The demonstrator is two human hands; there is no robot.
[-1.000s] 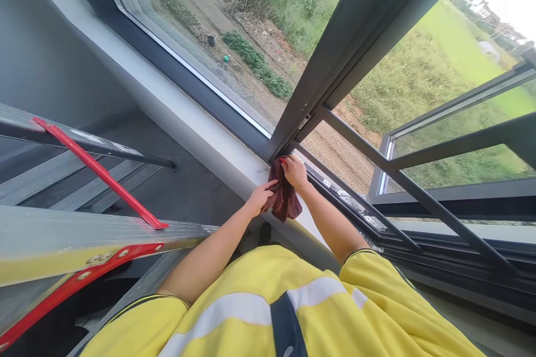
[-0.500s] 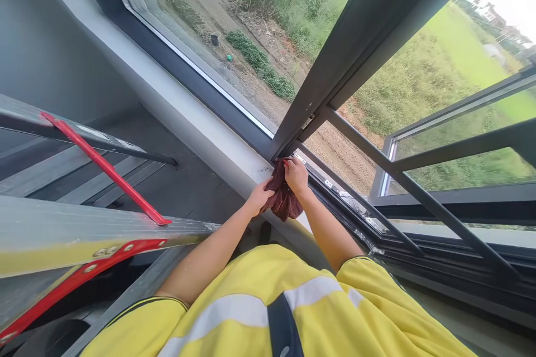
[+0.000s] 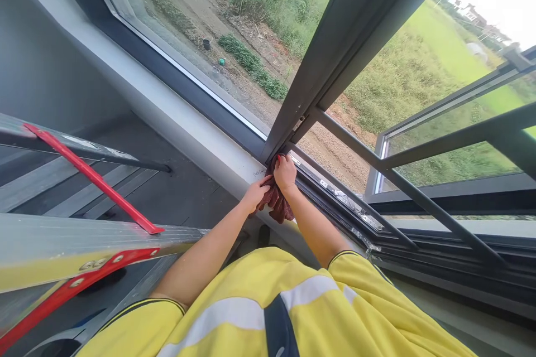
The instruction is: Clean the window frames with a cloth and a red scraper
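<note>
A crumpled dark red-brown cloth hangs between my hands at the foot of the window's upright post. My right hand is closed at the corner where the dark window frame meets the sill, with cloth bunched under its fingers. A small bright red bit shows at its fingertips; I cannot make out what it is. My left hand grips the cloth's near side, just left of and below the right hand. Part of the cloth is hidden behind my fingers.
An aluminium stepladder with red braces stands at the left. The white sill runs along the fixed pane. Dark bars cross the window opening at the right, above the track. Outside, a sash stands swung out.
The view has shifted slightly. My left hand has slid up along the cloth, closer to my right hand, and the cloth is bunched more tightly against the frame's corner.
</note>
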